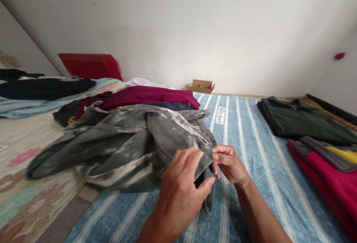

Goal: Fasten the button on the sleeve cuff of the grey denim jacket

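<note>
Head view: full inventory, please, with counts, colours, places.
grey garment: 1, mottled grey, centre
magenta garment: 1, magenta, behind grey garment
navy cloth: 1, navy, between those
dark cloth: uncertain, black-yellow, beside magenta garment
black clothing: uncertain, black, far left
blue cloth: 1, pale, under black clothing
red object: 1, red, back left
back wall: 1, white, behind
lilac cloth: 1, lilac, by back wall
cardboard box: 1, brown, by back wall
striped cloth: 1, blue and white, centre-right
"With love" patch: 1, white, on striped cloth
floral cloth: 1, cream, left
green clothing: uncertain, dark green, right
pink clothing: uncertain, pink-grey-yellow, near right
red spot: 1, red, upper right
left hand: 1, on grey garment
right hand: 1, pinching grey garment
</note>
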`<control>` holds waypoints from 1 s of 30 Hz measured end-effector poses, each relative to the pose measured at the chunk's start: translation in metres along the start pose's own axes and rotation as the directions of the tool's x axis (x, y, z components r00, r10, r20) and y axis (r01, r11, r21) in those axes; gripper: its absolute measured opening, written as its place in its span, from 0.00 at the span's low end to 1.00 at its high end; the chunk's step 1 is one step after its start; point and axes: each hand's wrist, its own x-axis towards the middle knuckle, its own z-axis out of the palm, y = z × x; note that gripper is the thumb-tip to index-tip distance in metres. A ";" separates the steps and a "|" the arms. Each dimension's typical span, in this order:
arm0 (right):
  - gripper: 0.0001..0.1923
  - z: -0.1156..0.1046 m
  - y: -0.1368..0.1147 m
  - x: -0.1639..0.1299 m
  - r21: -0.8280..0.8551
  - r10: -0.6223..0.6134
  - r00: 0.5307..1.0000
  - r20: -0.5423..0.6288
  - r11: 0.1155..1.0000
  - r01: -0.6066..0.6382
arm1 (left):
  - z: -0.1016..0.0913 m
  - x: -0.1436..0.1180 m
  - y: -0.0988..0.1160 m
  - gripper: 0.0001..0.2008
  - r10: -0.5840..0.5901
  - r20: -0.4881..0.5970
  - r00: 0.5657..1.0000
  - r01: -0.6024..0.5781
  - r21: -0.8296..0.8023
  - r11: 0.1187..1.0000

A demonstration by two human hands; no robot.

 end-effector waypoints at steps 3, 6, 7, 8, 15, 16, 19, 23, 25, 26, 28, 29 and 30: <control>0.10 -0.001 0.002 -0.001 -0.012 -0.019 1.000 0.010 1.000 0.020 | 0.023 0.008 -0.010 0.15 0.021 0.040 0.999 -0.026 0.137 0.990; 0.11 -0.001 0.004 0.000 -0.033 -0.021 1.000 0.018 0.999 0.022 | 0.028 0.009 -0.023 0.08 -0.006 0.009 1.000 0.005 0.100 0.995; 0.12 -0.001 0.005 0.001 -0.039 -0.020 1.000 0.022 0.999 0.021 | 0.027 0.009 -0.026 0.07 -0.022 -0.002 1.000 0.022 0.054 0.998; 0.12 0.000 0.006 0.002 -0.042 -0.018 1.000 0.025 0.999 0.019 | 0.025 0.009 -0.028 0.07 -0.041 -0.014 0.999 0.041 0.005 0.999; 0.12 0.000 0.009 0.005 -0.035 -0.021 1.000 0.018 0.999 0.021 | 0.022 0.013 -0.037 0.08 -0.256 -0.045 0.966 0.247 -0.156 0.956; 0.12 0.001 0.009 0.005 -0.039 -0.021 1.000 0.019 0.999 0.022 | 0.022 0.014 -0.039 0.10 -0.297 -0.046 0.954 0.287 -0.162 0.944; 0.14 0.001 0.010 0.005 -0.058 -0.022 1.000 0.011 0.998 0.023 | 0.023 0.015 -0.045 0.15 -0.392 -0.058 0.918 0.375 -0.194 0.907; 0.17 0.001 0.012 0.005 -0.062 -0.041 0.999 -0.016 0.997 0.040 | 0.023 0.015 -0.050 0.17 -0.441 -0.049 0.896 0.417 -0.252 0.873; 0.20 0.002 0.012 0.005 -0.074 -0.051 0.998 -0.025 0.996 0.049 | 0.024 0.015 -0.051 0.17 -0.440 -0.043 0.897 0.416 -0.256 0.873; 0.22 0.002 0.011 0.006 -0.086 -0.050 0.998 -0.023 0.995 0.048 | 0.024 0.015 -0.051 0.17 -0.437 -0.041 0.899 0.414 -0.253 0.875; 0.26 0.003 0.011 0.006 -0.118 -0.031 0.999 -0.009 0.993 0.030 | 0.023 0.015 -0.052 0.16 -0.430 -0.031 0.902 0.409 -0.247 0.878; 0.27 0.004 0.010 0.006 -0.137 -0.016 1.000 0.000 0.990 0.016 | 0.023 0.016 -0.052 0.15 -0.425 -0.019 0.905 0.407 -0.249 0.879; 0.27 0.004 0.010 0.006 -0.156 -0.002 1.000 0.005 0.988 0.003 | 0.022 0.016 -0.053 0.14 -0.420 0.001 0.908 0.406 -0.256 0.877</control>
